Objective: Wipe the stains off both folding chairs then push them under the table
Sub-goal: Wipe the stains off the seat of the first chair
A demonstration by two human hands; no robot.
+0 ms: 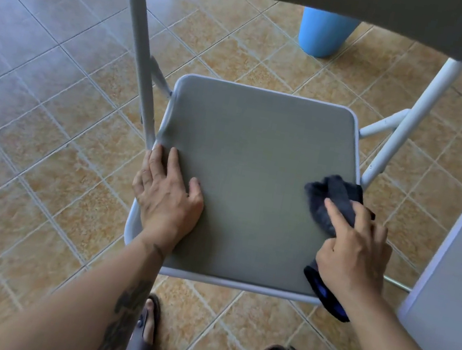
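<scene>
Under both hands lies the folding chair's seat point(253, 178): the left hand point(167, 198) rests flat, fingers straight, on its left edge, while the right hand point(354, 250) grips a dark cloth point(329, 203) against its right edge, nearest the unwiped middle.

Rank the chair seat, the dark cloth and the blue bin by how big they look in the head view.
1. Chair seat
2. Dark cloth, partly under the right hand
3. Blue bin, farther away and cut off by the backrest, so unsure
</scene>
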